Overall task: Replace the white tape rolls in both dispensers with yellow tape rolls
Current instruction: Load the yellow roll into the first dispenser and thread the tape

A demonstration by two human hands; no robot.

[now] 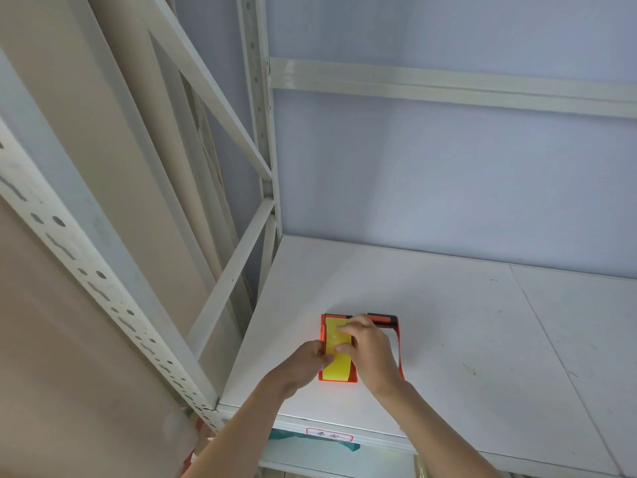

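Yellow tape roll [336,353] sits in the orange dispenser [396,339], pinched between left hand [303,365] and right hand [368,346].

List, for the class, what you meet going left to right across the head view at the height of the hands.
Perforated shelf upright → left hand → yellow tape roll → right hand → dispenser's orange handle side → bare white shelf board.

A white metal rack [262,139] with perforated uprights and slanted braces frames a white shelf [482,322], lightly scuffed. Behind it stands a pale bluish wall [448,174], crossed by a horizontal rail [448,86]. A beige wall [69,339] fills the left. A red-bordered label [329,435] sits on the shelf's front edge.
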